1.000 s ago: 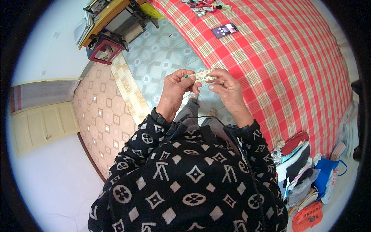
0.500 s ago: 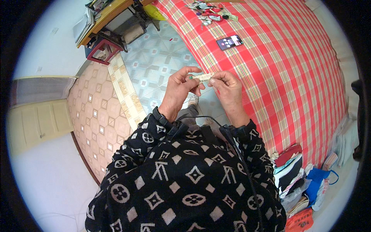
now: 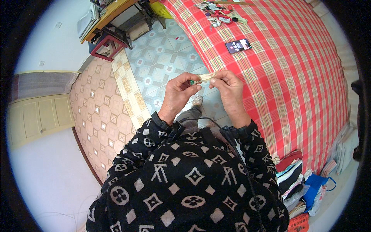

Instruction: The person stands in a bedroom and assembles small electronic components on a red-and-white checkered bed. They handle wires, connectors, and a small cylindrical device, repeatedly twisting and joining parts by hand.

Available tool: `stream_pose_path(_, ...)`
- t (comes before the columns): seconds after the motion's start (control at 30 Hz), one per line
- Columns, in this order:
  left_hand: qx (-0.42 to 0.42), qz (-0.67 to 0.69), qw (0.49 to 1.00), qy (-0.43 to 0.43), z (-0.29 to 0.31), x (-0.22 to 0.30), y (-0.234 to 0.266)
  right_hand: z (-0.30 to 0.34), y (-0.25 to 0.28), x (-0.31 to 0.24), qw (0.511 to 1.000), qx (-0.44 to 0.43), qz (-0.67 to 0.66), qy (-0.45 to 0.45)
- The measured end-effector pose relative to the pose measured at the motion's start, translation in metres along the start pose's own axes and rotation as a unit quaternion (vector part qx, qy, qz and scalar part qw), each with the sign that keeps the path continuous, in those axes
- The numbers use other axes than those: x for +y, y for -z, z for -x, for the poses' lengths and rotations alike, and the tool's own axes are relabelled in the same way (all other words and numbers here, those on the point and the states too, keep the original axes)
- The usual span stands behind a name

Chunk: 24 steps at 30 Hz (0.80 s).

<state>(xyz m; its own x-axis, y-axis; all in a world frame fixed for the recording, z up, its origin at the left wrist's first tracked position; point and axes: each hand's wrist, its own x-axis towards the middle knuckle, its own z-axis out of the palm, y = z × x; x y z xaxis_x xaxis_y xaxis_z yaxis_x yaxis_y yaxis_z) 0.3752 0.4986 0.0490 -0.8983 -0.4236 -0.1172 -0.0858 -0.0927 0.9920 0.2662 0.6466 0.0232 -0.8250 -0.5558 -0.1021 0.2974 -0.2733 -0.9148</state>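
While the left hand pinches a slim, cream, green-ended tube, the right hand grips its opposite end!

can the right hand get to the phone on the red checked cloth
Probably yes: the phone lies uncovered on the checked cloth, beyond the right hand, and nothing visible stands between them. That hand is pinching a small pale packet, though, so it would likely have to let go first.
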Motion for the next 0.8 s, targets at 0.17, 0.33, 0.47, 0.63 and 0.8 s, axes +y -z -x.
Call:
stream_pose_path(0.17, 0.026, 0.013, 1.0, 0.011, -0.007, 0.002, 0.005, 0.0, -0.011, -0.002, 1.0, 0.001, 0.01, 0.005)
stream_pose_path(0.33, 0.045, 0.051, 0.997, 0.02, -0.007, 0.009, 0.006, 0.003, -0.02, -0.002, 1.0, 0.015, 0.013, 0.01)
stream_pose_path(0.47, 0.066, 0.058, 0.995, 0.038, -0.008, 0.01, 0.006, 0.002, -0.024, -0.002, 1.0, 0.01, 0.014, 0.012)
stream_pose_path(0.63, 0.079, 0.091, 0.993, 0.017, -0.01, 0.008, 0.006, 0.003, -0.03, -0.001, 1.0, 0.025, 0.01, -0.003)
stream_pose_path(0.8, 0.09, 0.086, 0.991, 0.046, -0.012, 0.006, 0.013, 0.002, -0.027, -0.003, 0.999, -0.012, 0.027, -0.031)
